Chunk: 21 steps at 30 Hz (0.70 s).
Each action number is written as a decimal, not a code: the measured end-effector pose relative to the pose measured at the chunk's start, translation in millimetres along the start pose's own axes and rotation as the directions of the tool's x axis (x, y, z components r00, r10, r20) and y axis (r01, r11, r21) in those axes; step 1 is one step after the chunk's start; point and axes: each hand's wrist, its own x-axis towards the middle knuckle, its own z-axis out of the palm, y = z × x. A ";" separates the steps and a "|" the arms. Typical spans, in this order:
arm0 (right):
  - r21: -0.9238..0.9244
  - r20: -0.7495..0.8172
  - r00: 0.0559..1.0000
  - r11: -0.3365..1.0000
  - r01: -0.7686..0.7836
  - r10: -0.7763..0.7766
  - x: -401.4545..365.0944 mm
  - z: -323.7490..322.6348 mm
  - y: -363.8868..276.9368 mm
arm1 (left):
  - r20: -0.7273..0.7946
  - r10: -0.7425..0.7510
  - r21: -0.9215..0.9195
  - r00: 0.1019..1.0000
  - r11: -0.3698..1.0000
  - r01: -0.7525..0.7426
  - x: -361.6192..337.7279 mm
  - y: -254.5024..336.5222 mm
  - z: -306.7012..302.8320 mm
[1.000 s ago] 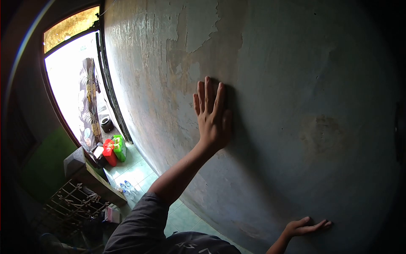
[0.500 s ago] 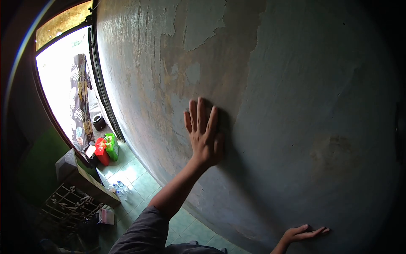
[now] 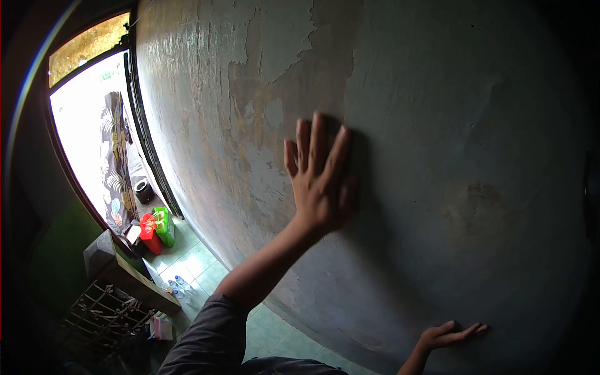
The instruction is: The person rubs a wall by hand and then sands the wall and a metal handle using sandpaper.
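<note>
My left hand [image 3: 319,181] is raised against the wall [image 3: 425,269], its back toward me, fingers spread and pointing up. A dark shadow lies beside it. Just above and left of the fingers, the grey paint is flaking, and a brownish layer [image 3: 322,81] shows through. Low on the right, my right hand [image 3: 445,335] is close to the wall, fingers stretched out sideways and thumb on top. Neither hand holds anything. A dark grey sleeve [image 3: 209,334] covers my left upper arm.
At the left is a bright doorway [image 3: 81,125] with a patterned cloth [image 3: 114,162] beyond it. Red [image 3: 149,234] and green [image 3: 165,226] containers stand by the door. Several clear bottles [image 3: 179,286] are on the tiled floor [image 3: 269,328], near a piece of furniture [image 3: 140,284] with a lattice front.
My left hand has moved up and to the right across the wall, fingers still spread. My right hand has barely shifted. The view has turned slightly.
</note>
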 end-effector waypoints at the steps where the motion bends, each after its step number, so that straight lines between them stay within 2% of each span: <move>1: 0.005 -0.004 1.000 1.000 0.003 -0.003 1.1 -0.2 -0.2 | 0.008 -0.048 0.013 0.999 0.999 0.048 26.5 -4.4 -7.1; 3: 0.011 -0.014 1.000 1.000 0.008 -0.008 0.8 1.0 -2.0 | -0.005 -0.065 0.031 0.998 0.997 0.065 58.8 -15.5 -11.6; 5: 0.001 -0.009 1.000 1.000 0.006 -0.006 1.7 -0.1 -1.9 | 0.006 -0.037 0.029 0.999 0.999 0.037 56.0 -13.8 -10.2; 10: 0.034 -0.010 1.000 0.999 0.012 -0.011 4.5 -0.1 -6.0 | 0.066 0.146 0.030 0.987 0.989 -0.148 -40.4 -9.7 6.2; 12: 0.059 -0.005 1.000 0.998 0.001 -0.001 4.1 0.5 -9.1 | 0.097 0.177 0.052 0.979 0.982 -0.183 -51.6 -11.6 2.6; 17: 0.050 -0.004 1.000 0.999 -0.001 0.001 2.7 1.8 -6.3 | 0.071 0.132 0.033 0.989 0.990 -0.135 20.1 -20.6 -5.3; 21: 0.027 0.004 1.000 1.000 -0.015 0.015 0.1 2.6 -5.8 | 0.058 0.136 0.085 0.989 0.986 -0.141 79.9 -14.4 -14.2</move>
